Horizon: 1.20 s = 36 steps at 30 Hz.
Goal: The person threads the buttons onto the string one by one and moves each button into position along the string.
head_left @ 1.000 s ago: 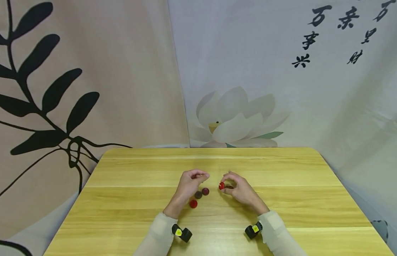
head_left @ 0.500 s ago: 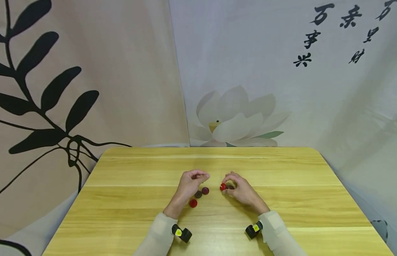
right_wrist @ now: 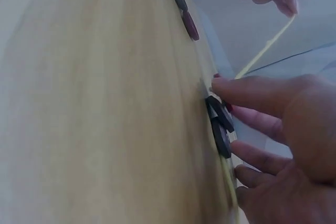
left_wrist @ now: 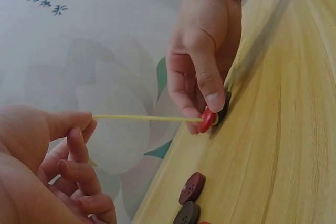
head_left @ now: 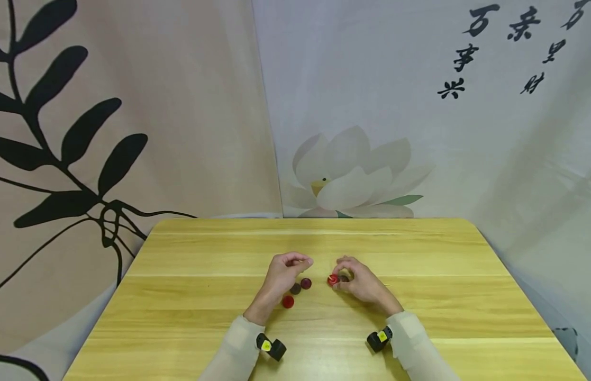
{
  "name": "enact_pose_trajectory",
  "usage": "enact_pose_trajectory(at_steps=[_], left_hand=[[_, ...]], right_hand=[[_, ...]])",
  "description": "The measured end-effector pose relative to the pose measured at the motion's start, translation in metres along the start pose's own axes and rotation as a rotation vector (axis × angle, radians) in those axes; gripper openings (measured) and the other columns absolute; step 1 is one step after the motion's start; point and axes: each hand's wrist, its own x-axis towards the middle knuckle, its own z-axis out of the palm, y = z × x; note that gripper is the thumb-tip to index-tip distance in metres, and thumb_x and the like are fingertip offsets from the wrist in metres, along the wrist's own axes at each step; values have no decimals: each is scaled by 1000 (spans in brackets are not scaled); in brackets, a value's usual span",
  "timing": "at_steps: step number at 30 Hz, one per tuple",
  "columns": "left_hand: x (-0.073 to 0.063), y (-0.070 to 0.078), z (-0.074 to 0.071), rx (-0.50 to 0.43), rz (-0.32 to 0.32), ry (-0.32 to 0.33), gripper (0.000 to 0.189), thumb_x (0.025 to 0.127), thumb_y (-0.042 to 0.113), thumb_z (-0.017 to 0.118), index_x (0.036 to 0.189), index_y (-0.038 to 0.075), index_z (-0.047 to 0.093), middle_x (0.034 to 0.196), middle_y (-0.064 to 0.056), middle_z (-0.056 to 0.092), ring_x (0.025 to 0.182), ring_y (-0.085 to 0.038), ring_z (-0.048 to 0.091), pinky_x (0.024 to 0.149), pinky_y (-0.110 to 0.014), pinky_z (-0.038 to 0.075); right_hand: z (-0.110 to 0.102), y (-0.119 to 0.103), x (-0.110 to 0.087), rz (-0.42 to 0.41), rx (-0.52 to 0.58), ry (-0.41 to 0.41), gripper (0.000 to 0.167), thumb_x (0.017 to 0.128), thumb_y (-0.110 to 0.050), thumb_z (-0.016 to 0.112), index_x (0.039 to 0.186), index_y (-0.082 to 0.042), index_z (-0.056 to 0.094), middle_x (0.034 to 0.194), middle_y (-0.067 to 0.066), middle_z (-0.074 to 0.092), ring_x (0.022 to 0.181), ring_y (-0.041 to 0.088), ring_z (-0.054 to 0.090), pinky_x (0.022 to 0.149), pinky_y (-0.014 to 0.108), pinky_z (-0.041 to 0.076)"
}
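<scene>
My left hand (head_left: 283, 270) pinches the end of a thin yellow cord (left_wrist: 147, 118) between thumb and fingertips. The cord runs straight across to a red button (left_wrist: 207, 120) and enters its face. My right hand (head_left: 357, 280) pinches that red button between thumb and finger, just above the table. Behind it, two dark buttons (right_wrist: 220, 135) lean together close to the right fingers; the right wrist view shows the cord trailing on past them. Left of these, a loose maroon button (head_left: 306, 283), a dark brown button (head_left: 295, 289) and another red button (head_left: 288, 301) lie on the table.
The wooden table (head_left: 181, 317) reaches out on both sides of the hands. A printed cloth (head_left: 205, 106) with a plant, a lotus and characters hangs behind its far edge. Each wrist wears a black camera, the left camera (head_left: 276, 349) near the table's front.
My right hand has shifted slightly to the right with the red button, which has turned to show more of its face. The left hand stays almost still.
</scene>
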Motion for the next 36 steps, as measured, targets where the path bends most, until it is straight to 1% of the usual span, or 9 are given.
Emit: enact_pose_trajectory(at_steps=[4, 9, 14, 19, 23, 28, 36], left_hand=[[0, 1, 1, 6, 0, 4, 23, 91, 27, 73, 100, 7, 74, 86, 0, 59, 80, -20, 51, 67, -28, 42], [-1, 1, -1, 1, -7, 5, 22, 91, 27, 73, 100, 7, 75, 86, -1, 59, 79, -18, 50, 67, -28, 42], [-1, 1, -2, -4, -10, 12, 22, 90, 27, 74, 99, 7, 75, 85, -1, 58, 80, -21, 51, 69, -28, 42], [-2, 1, -2, -1, 3, 17, 22, 90, 27, 74, 99, 7, 75, 84, 0, 58, 82, -24, 53, 68, -29, 43], [-2, 1, -3, -5, 14, 16, 21, 90, 26, 74, 99, 7, 75, 84, 0, 58, 82, -24, 53, 68, -28, 43], [-2, -1, -5, -14, 14, 14, 22, 90, 26, 74, 99, 6, 75, 85, -1, 59, 84, -25, 53, 70, -28, 43], [-1, -1, -6, 5, 19, 8, 20, 90, 26, 74, 97, 8, 75, 84, -1, 59, 86, -30, 54, 72, -30, 45]], right_hand=[[-1, -1, 0, -2, -21, -11, 17, 84, -7, 78, 93, -15, 65, 143, 20, 47, 144, 44, 27, 114, 61, 22], [0, -1, 0, 2, -31, -5, 17, 84, -7, 78, 92, -14, 64, 142, 19, 49, 144, 43, 29, 115, 60, 23], [1, -1, 1, 21, -36, 5, 19, 83, -5, 78, 90, -15, 64, 143, 17, 50, 144, 43, 29, 115, 59, 22], [0, 1, 2, 32, -58, 14, 21, 83, -4, 78, 91, -15, 63, 142, 15, 52, 144, 40, 30, 115, 57, 24], [-1, 2, 1, 35, -31, 10, 21, 83, -3, 78, 93, -14, 63, 142, 13, 52, 145, 39, 30, 115, 56, 25], [-1, 2, 0, 45, -2, 6, 20, 84, -2, 76, 94, -13, 63, 141, 12, 54, 144, 39, 32, 115, 57, 25], [-3, 2, 1, 56, -22, 29, 21, 83, -4, 77, 93, -16, 63, 141, 9, 56, 142, 38, 36, 114, 60, 25]])
